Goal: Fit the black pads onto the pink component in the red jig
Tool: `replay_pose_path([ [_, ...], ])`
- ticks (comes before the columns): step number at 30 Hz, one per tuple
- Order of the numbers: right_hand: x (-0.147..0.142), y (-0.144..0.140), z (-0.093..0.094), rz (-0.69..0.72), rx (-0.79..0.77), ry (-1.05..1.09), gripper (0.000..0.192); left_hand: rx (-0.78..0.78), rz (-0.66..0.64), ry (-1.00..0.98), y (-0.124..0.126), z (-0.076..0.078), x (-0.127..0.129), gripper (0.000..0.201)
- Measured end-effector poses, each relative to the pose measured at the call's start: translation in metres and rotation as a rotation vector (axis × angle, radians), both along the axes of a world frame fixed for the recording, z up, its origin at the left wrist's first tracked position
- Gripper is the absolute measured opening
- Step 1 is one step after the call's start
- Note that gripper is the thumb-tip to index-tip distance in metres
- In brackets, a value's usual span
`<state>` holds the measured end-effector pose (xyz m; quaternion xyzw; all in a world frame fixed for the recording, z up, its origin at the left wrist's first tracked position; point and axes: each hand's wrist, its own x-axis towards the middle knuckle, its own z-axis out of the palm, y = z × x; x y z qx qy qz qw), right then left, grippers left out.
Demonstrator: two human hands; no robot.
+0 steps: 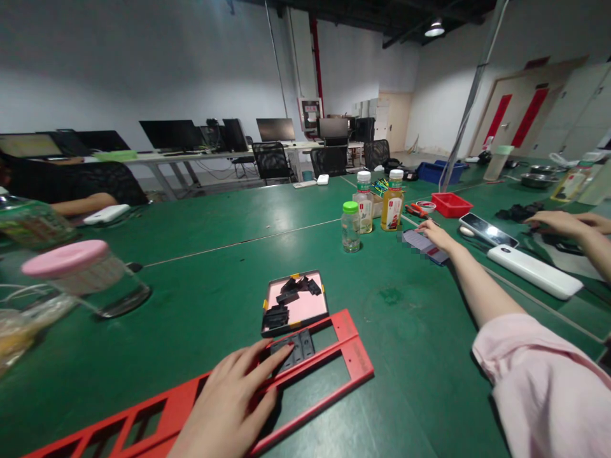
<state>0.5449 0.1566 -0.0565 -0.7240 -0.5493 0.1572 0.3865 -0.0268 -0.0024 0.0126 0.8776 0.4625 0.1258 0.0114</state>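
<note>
My left hand (pixel 238 394) lies with its fingers stretched out over a red slotted frame (pixel 356 350) at the near edge. Its fingertips rest on flat black pieces (pixel 301 347) set side by side in one slot. Just beyond the frame, a shallow tray (pixel 310 310) with a pink inside holds several loose black pieces (pixel 277 315). Far out to the right, my right hand (pixel 433 234) touches a phone (pixel 420 243) lying on the table, fingers extended over its screen. The screen's content is blurred.
A green-capped jar (pixel 351 230) and two drink bottles (pixel 392 203) stand mid-table. A pink-lidded jar (pixel 114 286) is at left. To the right are a red bin (pixel 452 205), another phone (pixel 487 230), a white case (pixel 534 271) and a co-worker's hands (pixel 558 224).
</note>
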Motion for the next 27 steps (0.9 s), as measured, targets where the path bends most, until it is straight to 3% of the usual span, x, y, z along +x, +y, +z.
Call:
replay_pose_path([
  [12,0.014,-0.007,0.001,-0.096,0.041,0.002,0.020,-0.023,-0.012,0.042,0.001,0.002,-0.001,0.043],
  [18,0.031,-0.013,-0.012,-0.104,0.089,-0.022,0.041,-0.076,-0.034,0.087,0.003,0.003,-0.005,0.044],
  [27,0.019,-0.020,-0.011,-0.118,0.014,-0.089,0.039,-0.092,-0.029,0.085,-0.001,0.004,-0.002,0.048],
])
